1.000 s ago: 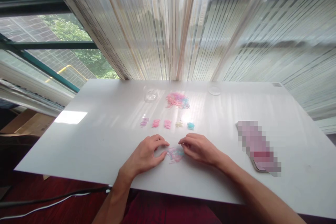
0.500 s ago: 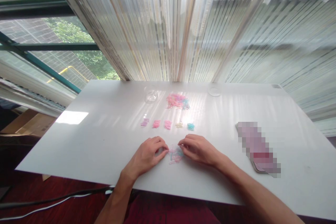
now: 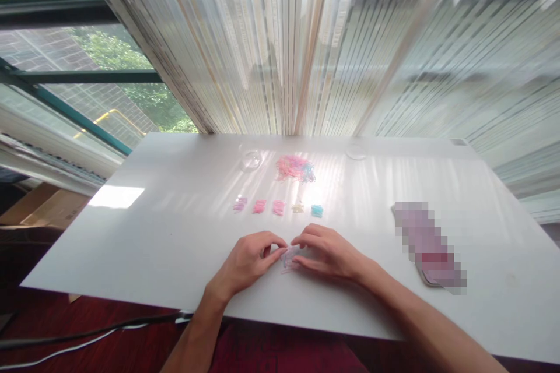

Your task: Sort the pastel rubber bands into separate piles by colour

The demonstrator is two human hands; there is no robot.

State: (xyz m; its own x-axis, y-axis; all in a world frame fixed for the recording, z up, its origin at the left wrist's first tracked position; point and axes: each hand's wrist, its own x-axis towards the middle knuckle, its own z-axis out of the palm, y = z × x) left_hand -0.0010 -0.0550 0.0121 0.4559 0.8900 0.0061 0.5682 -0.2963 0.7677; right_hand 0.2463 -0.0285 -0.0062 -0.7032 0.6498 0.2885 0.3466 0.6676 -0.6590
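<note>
A small loose pile of thin, pastel pink and bluish looped pieces (image 3: 286,263) lies on the white table between my hands; their exact kind is too small to tell. My left hand (image 3: 251,256) pinches thumb and forefinger together at the pile's left edge, and whatever is between them is too small to make out. Over the pile's right side, my right hand (image 3: 330,252) has its thumb and forefinger apart, partly covering the pieces. Beyond my hands sits a row of sorted groups: purple (image 3: 240,204), deep pink (image 3: 259,207), light pink (image 3: 278,207), cream (image 3: 298,208) and turquoise (image 3: 317,210).
A larger mixed heap (image 3: 295,168) lies farther back, between a clear round container (image 3: 252,160) and a clear round lid (image 3: 356,152). On the right is a pixelated phone (image 3: 429,245). A striped curtain (image 3: 284,41) hangs behind the white table (image 3: 131,245).
My left hand has shifted slightly right to the pile. My right hand has moved slightly left, its thumb and forefinger now more over the pieces. The sorted groups look the same.
</note>
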